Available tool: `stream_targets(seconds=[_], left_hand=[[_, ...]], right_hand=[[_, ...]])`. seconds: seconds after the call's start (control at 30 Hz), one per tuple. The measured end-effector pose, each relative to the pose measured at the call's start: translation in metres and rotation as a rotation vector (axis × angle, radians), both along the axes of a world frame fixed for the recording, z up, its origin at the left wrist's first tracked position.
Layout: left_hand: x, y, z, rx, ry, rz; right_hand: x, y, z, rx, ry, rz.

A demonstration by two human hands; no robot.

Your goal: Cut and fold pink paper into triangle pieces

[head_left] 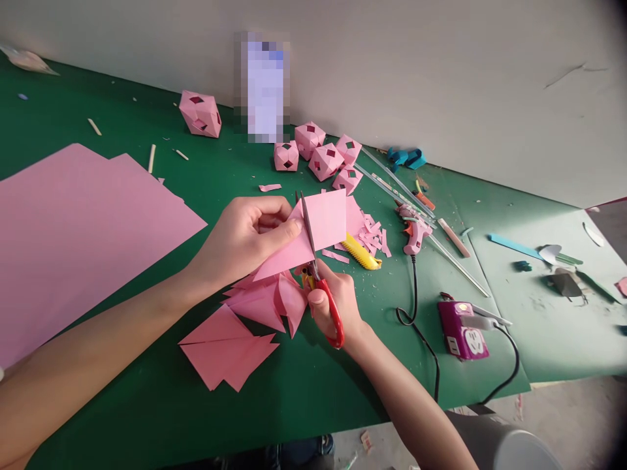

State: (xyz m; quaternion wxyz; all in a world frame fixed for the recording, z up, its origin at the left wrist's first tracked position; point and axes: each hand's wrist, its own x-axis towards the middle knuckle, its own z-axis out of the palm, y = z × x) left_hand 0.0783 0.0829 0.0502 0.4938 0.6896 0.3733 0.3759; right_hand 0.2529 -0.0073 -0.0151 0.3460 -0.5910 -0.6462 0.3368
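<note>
My left hand (262, 228) pinches a piece of pink paper (329, 219) between thumb and fingers, above the table. My right hand (337, 297) is closed around the red-handled scissors (336, 320), whose blades point away from me and cross the paper's middle. Below the hands lie folded pink paper pieces (267, 301), with a stack of pink sheets (220, 352) nearer to me. Just beyond my right hand is a yellow utility knife (362, 252), next to a pile of narrow pink scraps (373, 235).
Large pink sheets (93, 235) cover the left. Several faceted pink paper shapes (326, 162) stand near the wall, another (200, 114) farther left. Rightward lie a glue gun (415, 232) with its cord, clear glue sticks (458, 264) and a purple power strip (462, 329).
</note>
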Motion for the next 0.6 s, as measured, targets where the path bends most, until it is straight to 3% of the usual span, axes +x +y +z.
stream_targets(seconds=[0.6], left_hand=[[0.0014,0.001,-0.0009,0.041,0.003,0.008]], right_hand=[[-0.0016,0.0006,0.0006,0.011,-0.041,-0.007]])
